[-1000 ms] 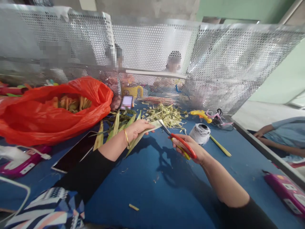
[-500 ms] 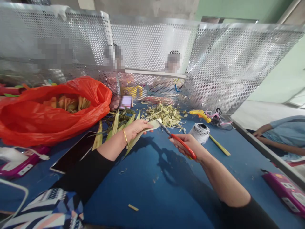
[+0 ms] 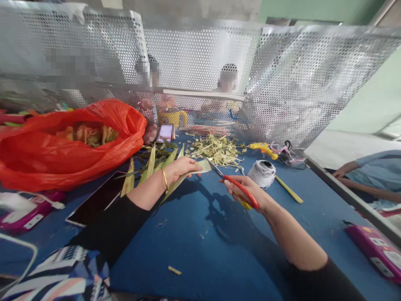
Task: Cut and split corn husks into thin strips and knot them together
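Observation:
My left hand (image 3: 182,167) pinches a long pale husk strip (image 3: 205,166), whose wide end points right. My right hand (image 3: 246,190) is closed around scissors (image 3: 239,186) with red and yellow handles. The scissor blades lie at the right end of the strip. Just behind the blades is a pile of small husk trimmings (image 3: 216,148). More long husk leaves (image 3: 151,164) lie behind and left of my left wrist, which wears a gold bangle.
Left: a red plastic bag (image 3: 72,167) of husks, a dark tablet (image 3: 97,198) and a purple power strip (image 3: 31,213). Right: a white twine roll (image 3: 262,174), a yellow glue gun (image 3: 264,149), a stalk (image 3: 288,189), another power strip (image 3: 374,251). A perforated metal screen (image 3: 200,62) stands behind; a person sits at right.
The scissor handles have spread apart a little and the blades have shifted slightly left over the strip's end. My left hand holds nearly the same place.

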Available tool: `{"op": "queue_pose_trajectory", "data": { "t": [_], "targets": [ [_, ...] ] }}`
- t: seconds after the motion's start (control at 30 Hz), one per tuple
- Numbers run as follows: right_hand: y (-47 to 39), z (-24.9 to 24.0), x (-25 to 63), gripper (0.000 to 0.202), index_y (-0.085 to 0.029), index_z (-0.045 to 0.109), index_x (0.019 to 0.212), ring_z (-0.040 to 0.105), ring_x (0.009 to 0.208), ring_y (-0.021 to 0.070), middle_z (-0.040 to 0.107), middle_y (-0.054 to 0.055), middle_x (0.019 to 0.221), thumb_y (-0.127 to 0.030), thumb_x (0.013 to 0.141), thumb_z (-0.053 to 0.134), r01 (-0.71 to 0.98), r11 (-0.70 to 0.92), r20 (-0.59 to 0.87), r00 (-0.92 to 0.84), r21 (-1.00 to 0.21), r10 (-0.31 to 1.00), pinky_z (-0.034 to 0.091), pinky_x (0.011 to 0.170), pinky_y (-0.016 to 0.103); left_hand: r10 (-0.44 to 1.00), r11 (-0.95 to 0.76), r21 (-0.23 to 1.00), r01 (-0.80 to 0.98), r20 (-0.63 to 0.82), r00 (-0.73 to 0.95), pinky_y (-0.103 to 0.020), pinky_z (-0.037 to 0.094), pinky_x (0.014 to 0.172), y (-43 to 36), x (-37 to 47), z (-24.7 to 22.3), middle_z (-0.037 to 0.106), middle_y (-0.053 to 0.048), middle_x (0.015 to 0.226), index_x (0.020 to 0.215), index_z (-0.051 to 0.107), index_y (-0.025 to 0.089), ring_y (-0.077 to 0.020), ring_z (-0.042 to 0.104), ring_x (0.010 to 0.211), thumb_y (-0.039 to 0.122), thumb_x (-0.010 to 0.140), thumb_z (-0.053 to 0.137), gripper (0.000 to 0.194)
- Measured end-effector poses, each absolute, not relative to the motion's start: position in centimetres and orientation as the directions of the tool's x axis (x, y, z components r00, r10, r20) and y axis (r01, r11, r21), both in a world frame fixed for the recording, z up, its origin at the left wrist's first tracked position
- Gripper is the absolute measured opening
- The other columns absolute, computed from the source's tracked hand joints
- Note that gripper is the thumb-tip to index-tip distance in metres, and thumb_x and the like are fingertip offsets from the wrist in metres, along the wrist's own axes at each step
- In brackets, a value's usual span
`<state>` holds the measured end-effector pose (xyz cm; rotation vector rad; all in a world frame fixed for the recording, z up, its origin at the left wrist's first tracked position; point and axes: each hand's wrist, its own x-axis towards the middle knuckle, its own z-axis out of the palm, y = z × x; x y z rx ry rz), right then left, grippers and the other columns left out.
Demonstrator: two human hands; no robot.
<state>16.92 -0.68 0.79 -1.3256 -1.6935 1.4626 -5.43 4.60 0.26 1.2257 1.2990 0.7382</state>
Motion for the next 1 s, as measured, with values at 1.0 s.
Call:
{"op": "queue_pose_trajectory", "data": {
  "t": [1.0],
  "targets": [
    [0.8,5.0,13.5,0.036,-0.019,0.070,0.079,0.062,0.070,0.0153,0.070,0.004,0.078,-0.051,0.063,0.074,-0.088,0.017,0.038,-0.249,-0.996,0.968,0.049,0.067,0.029,0.996,0.093,0.931,-0.354,-0.083,0.041,-0.026,0.049,0.062,-1.0,-1.0,3.9,0.072,-0.004,0.074,0.077,0.074,0.015,-0.0128,0.062,0.062,0.011,0.066,0.075,0.012]
  ]
}}
